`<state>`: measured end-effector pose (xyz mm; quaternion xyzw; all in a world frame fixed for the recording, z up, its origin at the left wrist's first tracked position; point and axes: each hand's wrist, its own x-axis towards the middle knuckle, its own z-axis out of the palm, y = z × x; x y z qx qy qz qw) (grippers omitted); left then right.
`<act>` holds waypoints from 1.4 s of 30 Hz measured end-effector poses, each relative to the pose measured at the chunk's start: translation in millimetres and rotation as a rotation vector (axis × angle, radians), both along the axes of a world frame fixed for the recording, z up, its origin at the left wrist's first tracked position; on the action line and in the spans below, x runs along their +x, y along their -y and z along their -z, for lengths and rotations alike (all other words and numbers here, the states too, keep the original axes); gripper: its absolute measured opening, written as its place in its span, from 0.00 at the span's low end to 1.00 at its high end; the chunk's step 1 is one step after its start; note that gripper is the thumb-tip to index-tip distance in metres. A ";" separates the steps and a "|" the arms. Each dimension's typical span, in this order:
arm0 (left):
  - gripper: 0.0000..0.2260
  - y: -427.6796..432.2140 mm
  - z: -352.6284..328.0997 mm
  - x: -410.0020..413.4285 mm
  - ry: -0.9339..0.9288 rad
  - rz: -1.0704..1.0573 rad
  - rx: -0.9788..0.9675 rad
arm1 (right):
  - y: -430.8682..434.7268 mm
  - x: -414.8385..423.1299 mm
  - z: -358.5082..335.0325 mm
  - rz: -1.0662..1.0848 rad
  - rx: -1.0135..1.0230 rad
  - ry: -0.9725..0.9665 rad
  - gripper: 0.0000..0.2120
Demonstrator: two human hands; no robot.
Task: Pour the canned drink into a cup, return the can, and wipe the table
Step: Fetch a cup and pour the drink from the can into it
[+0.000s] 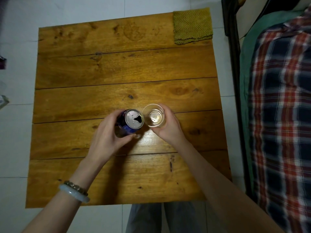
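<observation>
Gripping the can with my left hand, fingers and thumb curled round its dark blue body; white lettering runs along the shoulder, but it is too small and cut off to read. Lid is bare silver metal, round, with the pour hole open and its wide end pointing toward the cup. Can rim sits just beside cup rim; I cannot tell whether the can's base rests on the wood. Right hand wraps round the cup's right side and holds it. Cup is clear, thin-walled, round and tapered, with something pale glinting at the bottom, amount not judged. Both stand near the middle of the table, a little toward my side. Table is square, made of glossy amber planks with dark knots and open seams. Bare wood lies on all sides of my hands, widest on the far half. Folded cloth, olive-yellow with a knobbly weave, lies on the far right corner, well apart from the cup. Plaid fabric lies beyond the table's right edge; pale floor tile lies to the left. Left wrist carries a pale smooth bangle and a beaded bracelet.
</observation>
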<state>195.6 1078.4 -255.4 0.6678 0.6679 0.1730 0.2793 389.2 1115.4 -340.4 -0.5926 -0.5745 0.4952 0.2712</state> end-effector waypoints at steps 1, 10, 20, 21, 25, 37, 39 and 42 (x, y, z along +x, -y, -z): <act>0.35 -0.1 0.8 0.6 -0.018 0.003 0.004 | -0.1 -1.0 -0.2 0.015 0.008 -0.006 0.34; 0.35 -2.9 4.5 -2.5 -0.120 0.025 0.030 | 5.1 -6.3 -0.4 0.004 0.011 -0.054 0.31; 0.35 -4.9 5.4 -4.3 -0.184 0.056 0.030 | 5.1 -12.6 -0.6 0.001 0.011 -0.062 0.32; 0.35 -4.6 5.4 -4.0 -0.191 0.059 0.032 | 4.9 -12.4 -0.9 -0.001 0.002 -0.061 0.33; 0.35 -4.8 5.9 -5.2 -0.210 0.058 0.038 | 3.9 -11.6 -2.4 -0.005 -0.017 -0.063 0.33; 0.37 -6.7 7.6 -9.1 -0.252 0.063 0.028 | 2.5 -12.0 -1.2 -0.006 -0.011 -0.059 0.32; 0.38 -6.7 7.8 -9.5 -0.263 0.071 0.027 | 2.8 -11.7 -1.1 -0.005 -0.007 -0.058 0.32; 0.38 -6.8 8.0 -10.0 -0.286 0.076 0.028 | 2.8 -11.3 -2.3 -0.004 -0.016 -0.059 0.32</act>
